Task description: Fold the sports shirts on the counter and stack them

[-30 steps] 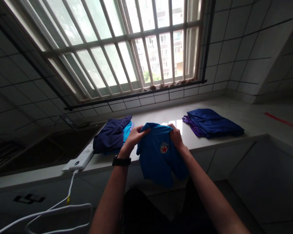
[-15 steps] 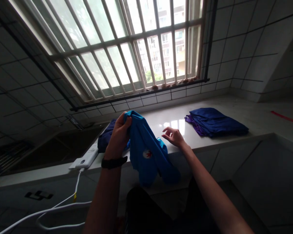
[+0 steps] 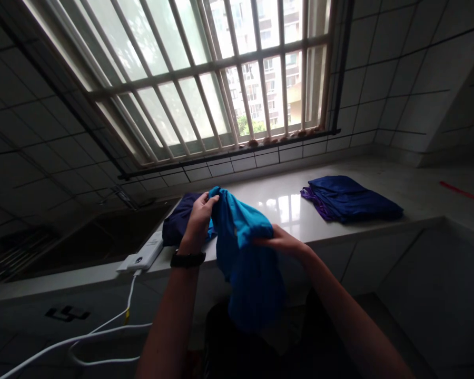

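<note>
The left hand [image 3: 199,216] pinches the top of a blue shirt [image 3: 245,258], fingers closed on it. The right hand [image 3: 278,243] grips its side, above the counter [image 3: 284,210].

Both forearms are bare from elbow to wrist, with no sleeves reaching into view. The left hand [image 3: 199,217] has a black band around its wrist, a watch or fitness strap [image 3: 187,259] with a smooth, matte look and a slightly thicker section on top. The right hand [image 3: 281,243] wears nothing: no ring, band or glove shows. Below the arms, dark clothing [image 3: 237,347] covers the person's lap, its details lost in shadow.
</note>
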`<act>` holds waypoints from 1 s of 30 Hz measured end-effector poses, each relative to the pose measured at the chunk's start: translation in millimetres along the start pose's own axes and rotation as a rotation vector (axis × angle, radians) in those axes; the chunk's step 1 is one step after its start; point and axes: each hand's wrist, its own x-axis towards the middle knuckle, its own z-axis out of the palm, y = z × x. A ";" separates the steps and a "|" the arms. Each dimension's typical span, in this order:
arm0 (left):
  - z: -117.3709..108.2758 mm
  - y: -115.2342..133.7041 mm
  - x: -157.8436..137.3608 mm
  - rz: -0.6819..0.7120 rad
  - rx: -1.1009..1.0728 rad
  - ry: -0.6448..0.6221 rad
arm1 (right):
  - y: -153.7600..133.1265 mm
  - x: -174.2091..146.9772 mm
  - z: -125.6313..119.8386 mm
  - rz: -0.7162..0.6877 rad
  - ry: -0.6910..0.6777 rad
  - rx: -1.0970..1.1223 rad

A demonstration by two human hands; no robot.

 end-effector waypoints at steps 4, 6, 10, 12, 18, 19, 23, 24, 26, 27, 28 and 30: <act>-2.4 -6.3 -20.7 -0.194 0.289 -0.309 | -1.3 6.9 -0.1 -0.020 0.393 0.382; 1.5 -6.8 -35.3 -0.204 0.338 -0.555 | -2.4 4.5 -0.4 0.047 0.382 0.451; 16.9 -18.6 -55.9 -0.035 0.251 -0.895 | -8.7 -3.8 -2.7 0.024 0.520 0.327; 23.5 -29.5 -57.8 -0.034 0.256 -0.845 | -12.4 -5.0 -6.4 -0.023 0.586 0.249; 22.5 -41.6 -40.0 -0.068 -0.059 -0.256 | -21.6 1.6 -36.2 -0.011 0.508 0.291; 20.9 -40.1 -35.9 -0.056 -0.114 -0.173 | -22.1 2.4 -40.5 0.005 0.506 0.299; 20.5 -35.2 -23.9 -0.016 -0.115 0.028 | -19.0 -1.6 -37.0 0.061 0.425 0.273; 22.5 -34.8 -23.9 -0.007 -0.103 0.049 | -17.5 -3.6 -31.0 0.057 0.422 0.269; 28.2 -34.7 -30.4 0.023 -0.052 0.062 | -15.0 -7.1 -16.3 0.049 0.410 0.259; 31.4 -34.5 -37.2 0.050 -0.004 0.056 | -14.1 -8.2 -9.1 0.050 0.388 0.252; 34.3 -34.1 -46.2 0.079 0.058 0.041 | -13.6 -9.0 -2.8 0.054 0.356 0.247; 38.2 -32.3 -68.9 0.101 0.178 -0.024 | -13.5 -10.2 6.0 0.063 0.291 0.261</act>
